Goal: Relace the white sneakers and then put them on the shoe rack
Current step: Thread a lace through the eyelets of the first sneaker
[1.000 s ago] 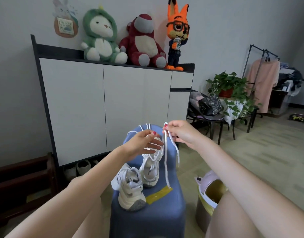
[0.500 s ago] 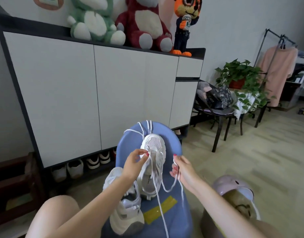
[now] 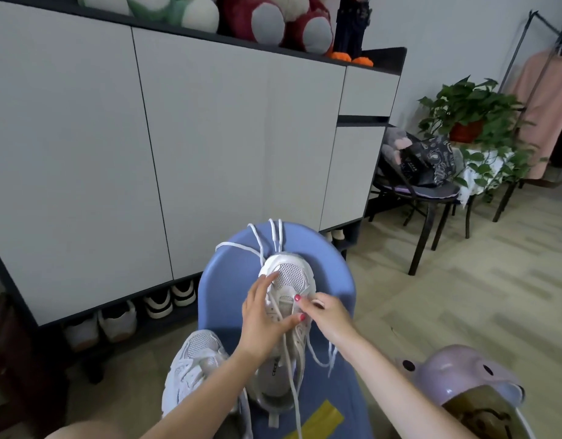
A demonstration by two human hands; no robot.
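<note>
On stool (image 3: 336,280), sneaker (image 3: 287,299) under left hand (image 3: 262,321), fingers spread flat; right hand (image 3: 329,318) fingers pinch lace (image 3: 290,375) at eyelets.

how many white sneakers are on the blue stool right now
2. One sneaker lies at the stool's middle, toe pointing away, under the left hand and right hand. The second sneaker sits at its near-left edge. Other shoes stand under the cabinet.

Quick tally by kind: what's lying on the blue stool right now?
White sneakers: 2 (one being laced, one beside it)
Loose white lace: 1
Yellow tape strip: 1
Total: 4 on the blue stool
</note>
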